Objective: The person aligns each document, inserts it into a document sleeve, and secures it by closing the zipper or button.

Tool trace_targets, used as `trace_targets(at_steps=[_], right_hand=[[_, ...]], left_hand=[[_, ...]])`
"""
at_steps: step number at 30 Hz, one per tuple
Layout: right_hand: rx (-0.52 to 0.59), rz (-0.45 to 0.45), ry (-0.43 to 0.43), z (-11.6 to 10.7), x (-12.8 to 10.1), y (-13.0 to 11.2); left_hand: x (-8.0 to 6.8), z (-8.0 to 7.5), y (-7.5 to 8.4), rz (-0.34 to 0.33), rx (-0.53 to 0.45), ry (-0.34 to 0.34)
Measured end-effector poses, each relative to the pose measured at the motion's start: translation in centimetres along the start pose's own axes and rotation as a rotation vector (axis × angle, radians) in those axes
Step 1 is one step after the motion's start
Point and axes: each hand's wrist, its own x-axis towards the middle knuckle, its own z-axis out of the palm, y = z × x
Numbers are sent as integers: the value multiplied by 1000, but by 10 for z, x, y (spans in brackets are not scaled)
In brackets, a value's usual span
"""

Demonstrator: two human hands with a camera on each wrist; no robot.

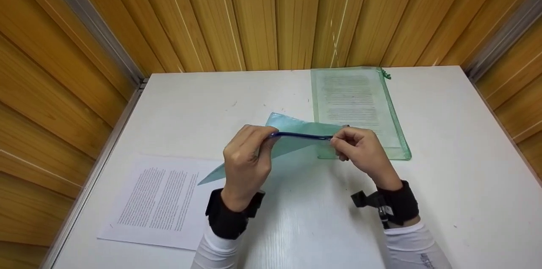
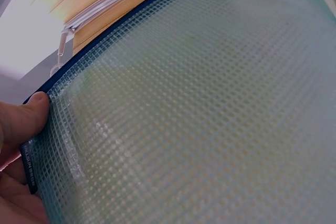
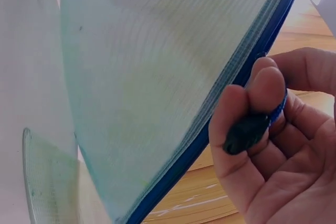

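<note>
Left hand (image 1: 245, 161) grips the blue-zippered mesh pouch (image 1: 292, 135), right hand (image 1: 360, 150) pinches its zipper pull (image 3: 245, 132); tab lettering unreadable.

Both hands (image 1: 245, 161) (image 1: 360, 150) raised side by side, fingers pinched.

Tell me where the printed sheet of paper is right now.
In the head view the printed sheet lies flat on the white table at its near left, just left of the left hand gripping the blue-edged mesh pouch.
</note>
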Motion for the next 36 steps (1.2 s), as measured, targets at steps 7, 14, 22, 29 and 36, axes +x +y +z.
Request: trace_targets(at_steps=[7, 14, 22, 29, 36], right_hand=[[-5, -11, -10, -1, 1, 1], [-8, -34, -8, -2, 0, 2], [-46, 25, 17, -6, 6, 12], [-47, 33, 8, -8, 6, 11], [-34, 11, -2, -10, 6, 12]], left_hand=[[2, -4, 1, -22, -7, 0], [2, -4, 0, -25, -3, 6], [4, -9, -2, -14, 22, 55], [3, -10, -3, -27, 8, 58], [4, -12, -3, -28, 8, 67]])
